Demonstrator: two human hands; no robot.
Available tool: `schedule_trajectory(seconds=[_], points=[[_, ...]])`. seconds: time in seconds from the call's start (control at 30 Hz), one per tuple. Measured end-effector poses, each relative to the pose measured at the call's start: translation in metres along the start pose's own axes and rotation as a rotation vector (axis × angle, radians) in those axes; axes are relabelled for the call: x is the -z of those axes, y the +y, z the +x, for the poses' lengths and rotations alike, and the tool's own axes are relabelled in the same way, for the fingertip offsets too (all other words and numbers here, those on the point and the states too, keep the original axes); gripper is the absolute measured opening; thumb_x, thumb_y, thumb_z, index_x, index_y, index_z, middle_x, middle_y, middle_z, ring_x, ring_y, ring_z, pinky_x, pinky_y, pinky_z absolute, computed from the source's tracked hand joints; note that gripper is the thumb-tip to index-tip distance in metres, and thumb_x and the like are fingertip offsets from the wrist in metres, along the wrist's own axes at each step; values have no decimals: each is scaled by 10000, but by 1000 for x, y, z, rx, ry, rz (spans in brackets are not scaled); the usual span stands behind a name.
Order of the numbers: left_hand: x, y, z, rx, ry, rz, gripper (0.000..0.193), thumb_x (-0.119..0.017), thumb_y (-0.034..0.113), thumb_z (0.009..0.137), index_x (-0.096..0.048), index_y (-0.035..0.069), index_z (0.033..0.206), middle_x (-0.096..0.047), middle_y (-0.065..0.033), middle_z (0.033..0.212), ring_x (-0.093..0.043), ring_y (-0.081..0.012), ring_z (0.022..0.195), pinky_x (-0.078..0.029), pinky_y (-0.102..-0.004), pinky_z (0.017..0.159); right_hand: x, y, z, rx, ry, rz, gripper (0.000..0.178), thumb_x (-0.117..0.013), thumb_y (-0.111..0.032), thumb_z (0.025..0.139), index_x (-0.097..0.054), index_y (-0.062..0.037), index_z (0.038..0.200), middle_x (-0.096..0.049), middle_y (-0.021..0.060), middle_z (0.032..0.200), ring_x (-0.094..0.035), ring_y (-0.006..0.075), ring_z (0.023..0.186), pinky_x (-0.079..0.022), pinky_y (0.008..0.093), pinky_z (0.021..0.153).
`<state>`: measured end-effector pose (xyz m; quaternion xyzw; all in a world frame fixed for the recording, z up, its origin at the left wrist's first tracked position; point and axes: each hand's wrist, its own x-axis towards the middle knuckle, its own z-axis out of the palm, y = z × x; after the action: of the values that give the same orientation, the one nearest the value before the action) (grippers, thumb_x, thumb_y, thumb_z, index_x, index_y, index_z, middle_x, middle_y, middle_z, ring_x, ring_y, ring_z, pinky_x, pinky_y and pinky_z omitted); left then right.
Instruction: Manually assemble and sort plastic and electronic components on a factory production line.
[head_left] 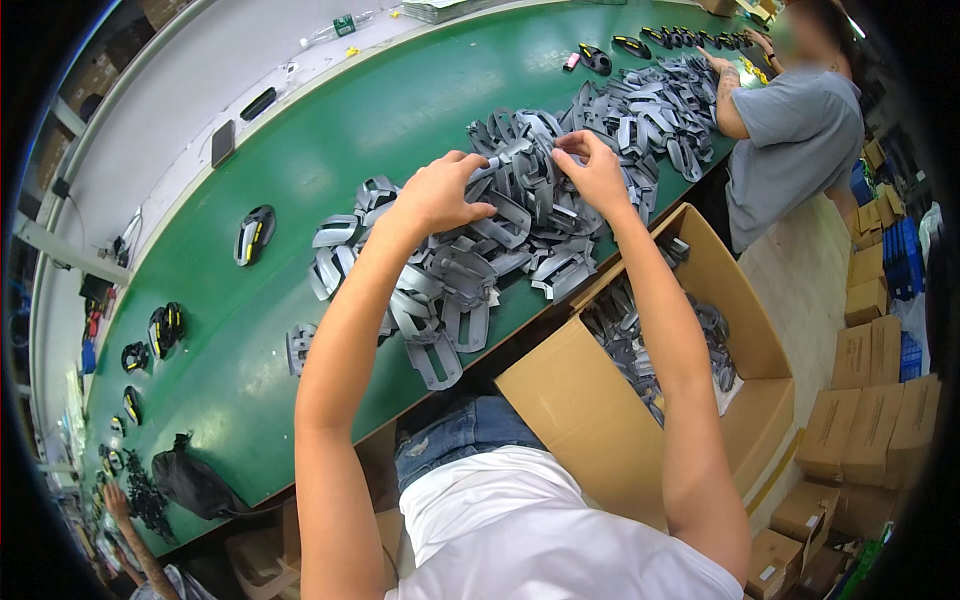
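A heap of grey molded plastic parts (pixel 465 275), long with slotted openings, covers the middle of the table under my hands. My left hand (pixel 438 195) is over its left side, thumb and fingers spread apart with grey parts between and below them; no firm hold shows. On the heap's upper middle, my right hand (pixel 597 178) has thumb and fingertips closed at the edge of a grey plastic part (pixel 543 165). Which piece the fingertips pinch is partly hidden among its neighbours.
An open cardboard box (pixel 745 290) of grey parts stands against the table's near edge. Black-and-yellow assembled pieces (pixel 165 328) lie on the green table (pixel 300 130). A co-worker (pixel 795 130) is at the far right; another person's hand (pixel 117 503) shows lower left. Stacked cartons (pixel 850 430) line the right.
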<state>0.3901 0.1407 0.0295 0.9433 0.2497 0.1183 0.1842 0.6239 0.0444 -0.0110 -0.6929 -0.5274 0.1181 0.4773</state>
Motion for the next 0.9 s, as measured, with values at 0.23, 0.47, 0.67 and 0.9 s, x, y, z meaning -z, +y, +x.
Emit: schedule_trajectory(seconds=[0.23, 0.47, 0.67, 0.9], points=[[0, 5, -18, 40, 4, -6, 625, -735, 361, 695, -527, 49, 1195, -521, -156, 1198, -520, -334, 1095, -429, -384, 925, 5, 7, -16, 53, 68, 24, 270, -642, -211, 784, -616, 9, 939, -663, 129, 913, -641, 230, 879, -475, 320, 807], [0, -19, -41, -114, 168, 18, 554, -714, 387, 738, -558, 26, 1127, -546, -182, 1146, -518, -350, 1074, -416, -386, 924, 53, 13, -81, 76, 261, -1, 217, -631, -166, 815, -622, -11, 966, -652, 67, 875, -602, 120, 868, -462, 257, 779], [23, -13, -100, -169, 328, 9, 312, -638, 292, 846, -608, 27, 1007, -621, -90, 967, -585, -182, 918, -439, -318, 832, 87, 12, -187, -102, 220, 157, 206, -612, -162, 861, -620, -21, 1011, -635, 39, 966, -582, 125, 940, -447, 266, 842], [34, -23, -175, -150, 349, -418, 268, -529, 260, 934, -652, 23, 947, -574, -11, 724, -465, -53, 607, -414, -200, 639, 70, 1, -290, -438, -27, -9, 381, -592, -312, 870, -572, -26, 1121, -630, 95, 1017, -579, 157, 968, -447, 287, 837]])
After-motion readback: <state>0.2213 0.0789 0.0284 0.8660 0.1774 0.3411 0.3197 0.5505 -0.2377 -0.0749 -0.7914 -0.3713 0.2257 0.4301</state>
